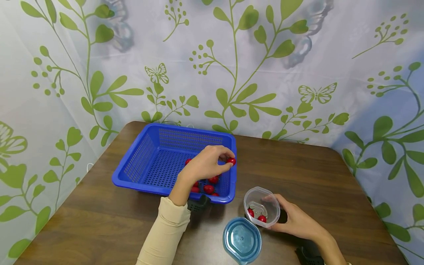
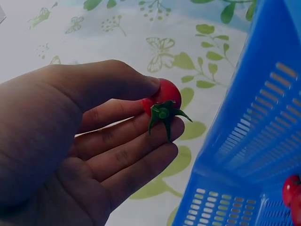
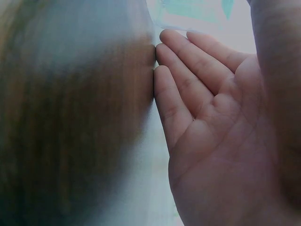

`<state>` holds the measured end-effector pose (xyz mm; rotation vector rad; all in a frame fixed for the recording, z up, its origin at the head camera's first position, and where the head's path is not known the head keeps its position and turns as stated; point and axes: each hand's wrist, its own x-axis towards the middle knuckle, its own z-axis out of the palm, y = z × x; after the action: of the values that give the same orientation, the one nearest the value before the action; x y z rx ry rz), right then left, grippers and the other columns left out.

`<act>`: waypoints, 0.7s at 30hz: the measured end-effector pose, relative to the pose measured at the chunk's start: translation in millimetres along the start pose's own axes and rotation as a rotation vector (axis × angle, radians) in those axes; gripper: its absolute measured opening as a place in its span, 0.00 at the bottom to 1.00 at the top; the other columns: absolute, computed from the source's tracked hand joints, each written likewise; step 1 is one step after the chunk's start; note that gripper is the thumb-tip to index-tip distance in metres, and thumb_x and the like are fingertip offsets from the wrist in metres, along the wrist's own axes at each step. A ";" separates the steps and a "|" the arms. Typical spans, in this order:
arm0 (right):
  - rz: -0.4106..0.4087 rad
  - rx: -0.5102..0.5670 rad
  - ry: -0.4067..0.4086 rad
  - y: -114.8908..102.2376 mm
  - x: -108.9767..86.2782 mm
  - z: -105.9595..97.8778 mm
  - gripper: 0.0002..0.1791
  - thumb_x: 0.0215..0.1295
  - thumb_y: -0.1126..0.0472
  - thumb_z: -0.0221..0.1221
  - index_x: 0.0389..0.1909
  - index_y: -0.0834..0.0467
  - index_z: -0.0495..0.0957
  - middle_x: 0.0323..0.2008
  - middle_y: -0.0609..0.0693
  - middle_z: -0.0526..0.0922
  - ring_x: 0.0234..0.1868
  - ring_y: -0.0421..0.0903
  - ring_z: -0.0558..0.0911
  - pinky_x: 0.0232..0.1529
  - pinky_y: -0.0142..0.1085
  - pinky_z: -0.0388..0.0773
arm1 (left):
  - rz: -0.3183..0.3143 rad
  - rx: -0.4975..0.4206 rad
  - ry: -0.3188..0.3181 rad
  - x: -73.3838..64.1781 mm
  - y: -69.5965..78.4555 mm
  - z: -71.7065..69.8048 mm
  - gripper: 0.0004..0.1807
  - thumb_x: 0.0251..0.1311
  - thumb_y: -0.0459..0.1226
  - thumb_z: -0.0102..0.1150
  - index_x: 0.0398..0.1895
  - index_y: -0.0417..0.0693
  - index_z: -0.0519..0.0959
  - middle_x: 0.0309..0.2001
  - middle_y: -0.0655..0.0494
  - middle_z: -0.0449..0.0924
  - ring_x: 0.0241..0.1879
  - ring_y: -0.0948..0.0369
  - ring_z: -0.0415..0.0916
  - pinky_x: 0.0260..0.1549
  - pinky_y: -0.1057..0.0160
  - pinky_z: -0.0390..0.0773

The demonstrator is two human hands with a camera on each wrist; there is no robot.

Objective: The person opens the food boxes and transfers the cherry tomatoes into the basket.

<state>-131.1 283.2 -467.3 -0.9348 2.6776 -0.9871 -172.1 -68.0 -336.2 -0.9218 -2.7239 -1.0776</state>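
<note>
Between its thumb and fingertips my left hand [image 1: 207, 162] pinches a red cherry tomato [image 1: 231, 161], held over the right side of a blue plastic basket [image 1: 155, 158]. The left wrist view shows the green leafy stem end of this tomato [image 2: 164, 101]. Several more cherry tomatoes [image 1: 208, 189] lie in the basket, partly hidden by the left forearm. My right hand [image 1: 293, 217] grips a clear plastic container [image 1: 269, 208] from its right side, thumb near and fingers on the far side. Two cherry tomatoes [image 1: 261, 218] show at the bottom of the container.
A blue-tinted lid [image 1: 242, 239] lies on the wooden table [image 1: 82, 221], just front-left of the container. Behind the table hangs a white curtain [image 1: 185, 92] with green leaves and butterflies. Black wrist gear [image 1: 198, 203] sits under the left wrist, close to the basket's front rim.
</note>
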 end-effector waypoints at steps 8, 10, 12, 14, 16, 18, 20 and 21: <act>-0.005 0.001 0.002 0.7 -0.2 1.0 0.43 0.52 0.39 0.77 0.67 0.45 0.70 0.60 0.38 0.80 0.57 0.41 0.81 0.59 0.35 0.79 | -0.024 -0.007 0.052 -7.5 -12.6 -12.2 0.11 0.64 0.34 0.66 0.48 0.40 0.85 0.42 0.52 0.88 0.43 0.60 0.85 0.47 0.57 0.84; -0.011 0.002 0.003 0.9 -0.2 1.1 0.42 0.52 0.39 0.76 0.67 0.45 0.70 0.60 0.38 0.80 0.57 0.41 0.81 0.59 0.34 0.79 | -0.042 -0.004 0.061 -9.3 -14.5 -14.9 0.11 0.64 0.34 0.66 0.48 0.40 0.85 0.42 0.52 0.88 0.42 0.60 0.85 0.47 0.57 0.83; -0.017 0.000 0.005 1.4 -0.1 1.2 0.42 0.53 0.39 0.76 0.67 0.44 0.70 0.61 0.38 0.80 0.58 0.41 0.81 0.58 0.34 0.79 | -0.052 -0.005 0.065 -10.4 -16.1 -16.7 0.11 0.64 0.34 0.66 0.48 0.40 0.85 0.42 0.52 0.88 0.42 0.59 0.85 0.47 0.56 0.83; -0.021 -0.001 0.007 1.9 -0.2 1.3 0.42 0.53 0.39 0.76 0.67 0.44 0.70 0.61 0.38 0.80 0.58 0.41 0.81 0.59 0.34 0.78 | -0.056 -0.007 0.064 -10.9 -17.7 -17.9 0.11 0.64 0.34 0.66 0.48 0.39 0.85 0.42 0.51 0.88 0.42 0.59 0.85 0.47 0.55 0.83; -0.022 -0.005 0.007 2.2 -0.3 1.5 0.42 0.53 0.39 0.76 0.67 0.43 0.70 0.61 0.38 0.80 0.58 0.41 0.81 0.59 0.34 0.78 | -0.062 -0.012 0.059 -11.3 -19.6 -18.7 0.11 0.65 0.34 0.65 0.48 0.39 0.85 0.42 0.51 0.88 0.42 0.59 0.85 0.48 0.53 0.84; -0.021 -0.005 0.006 2.5 -0.3 1.6 0.42 0.53 0.39 0.76 0.67 0.42 0.70 0.61 0.38 0.80 0.58 0.41 0.81 0.59 0.34 0.79 | -0.073 -0.019 0.056 -12.4 -21.7 -20.0 0.12 0.65 0.34 0.65 0.49 0.39 0.85 0.42 0.51 0.88 0.42 0.59 0.85 0.48 0.53 0.84; -0.020 -0.004 0.005 2.5 -0.3 1.7 0.42 0.53 0.38 0.75 0.67 0.42 0.70 0.61 0.38 0.80 0.58 0.40 0.81 0.58 0.34 0.79 | -0.088 -0.020 0.061 -14.2 -24.0 -22.1 0.12 0.65 0.35 0.65 0.49 0.40 0.85 0.42 0.51 0.88 0.43 0.59 0.85 0.49 0.52 0.83; -0.019 -0.003 0.005 2.4 -0.2 1.7 0.42 0.53 0.38 0.75 0.67 0.42 0.70 0.61 0.38 0.80 0.58 0.40 0.81 0.58 0.34 0.79 | -0.094 -0.022 0.065 -15.4 -25.1 -23.5 0.12 0.65 0.35 0.65 0.49 0.39 0.84 0.42 0.51 0.88 0.43 0.58 0.85 0.49 0.51 0.83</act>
<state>-131.6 283.9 -470.2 -0.9615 2.6799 -0.9899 -176.9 -105.4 -337.9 -0.7542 -2.7329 -1.1343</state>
